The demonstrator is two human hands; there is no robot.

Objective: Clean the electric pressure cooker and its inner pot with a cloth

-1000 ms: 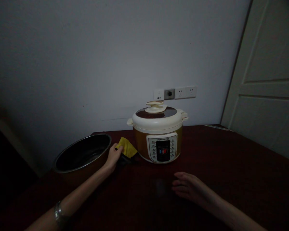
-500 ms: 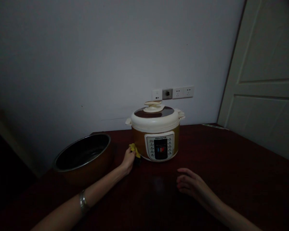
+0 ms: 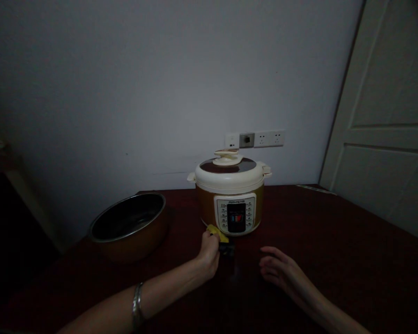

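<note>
The name "Joyoung" runs along the top of the front panel (image 3: 236, 215) on the cooker (image 3: 202, 199), which stands just right of the frame's centre, lid on; two Chinese characters seem to follow it, too small to make out. Columns of tiny labels flank the dark display (image 3: 236, 223), too small to read, and the display shows blue, white and red marks. At lower centre the left hand (image 3: 209, 253) is closed on a yellow cloth (image 3: 218, 233) with something black (image 3: 226, 249) hanging beneath it; the cloth covers a little of the cooker's lower left edge, though whether it touches is unclear. A silvery bracelet (image 3: 136, 306) circles that arm. The right hand (image 3: 277, 266), lower right, is open with fingers loosely bent, apart from the cooker. A dark-lined pot (image 3: 132, 241) sits at centre left on the dark red table (image 3: 299, 227). Behind the lid, sockets (image 3: 269, 138) line the wall (image 3: 142, 83); a pale door (image 3: 386, 171) fills the right edge.
</note>
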